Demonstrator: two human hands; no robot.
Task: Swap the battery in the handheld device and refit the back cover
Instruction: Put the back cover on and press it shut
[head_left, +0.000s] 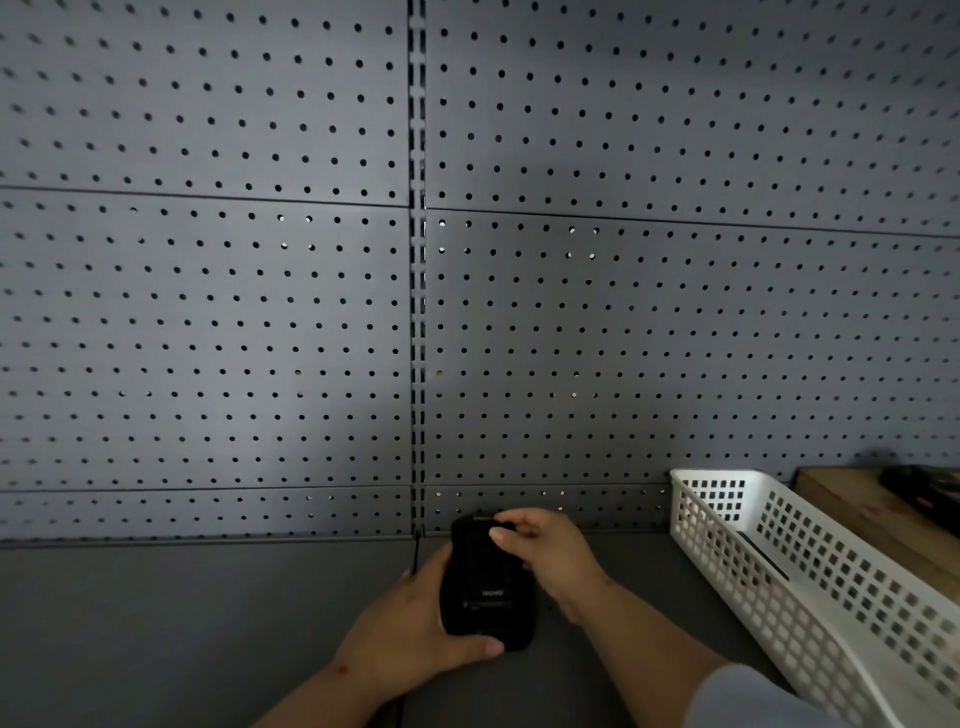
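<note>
1. Low in the centre of the frame, the left hand (410, 631) cups the black handheld device (485, 587) from its left side, thumb wrapped under the bottom end, clamped on it.
2. The right hand (540, 553) reaches over from the right, fingertips pinched at the device's top edge, perhaps on the back cover; the dim light hides the seam.
3. White lettering on the device reads "urovo".
4. It hangs just above the grey shelf (182, 623).
5. At lower right lies a white perforated basket (810, 587), beyond it a wooden board (857, 504).
6. A grey pegboard wall (260, 286) fills the rest.
</note>
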